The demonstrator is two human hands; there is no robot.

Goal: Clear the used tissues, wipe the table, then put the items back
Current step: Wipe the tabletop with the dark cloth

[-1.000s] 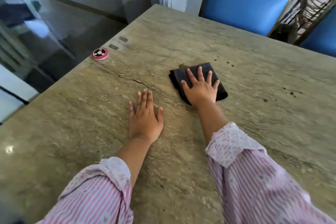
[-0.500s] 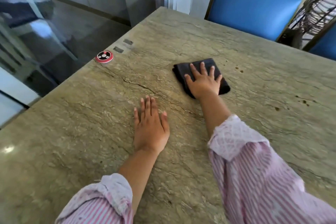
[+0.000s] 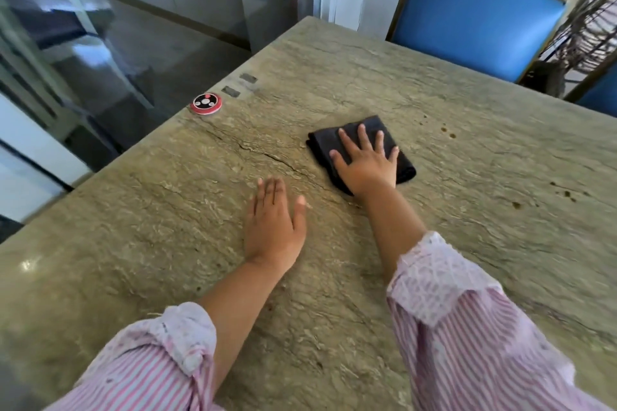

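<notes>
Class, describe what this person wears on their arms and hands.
Both arms wear shirt sleeves in fine pink and white stripes, the left sleeve and the right sleeve each turned back on the forearm to show a paler, finely patterned cuff. The left hand and right hand are ungloved; no ring or watch shows.
</notes>
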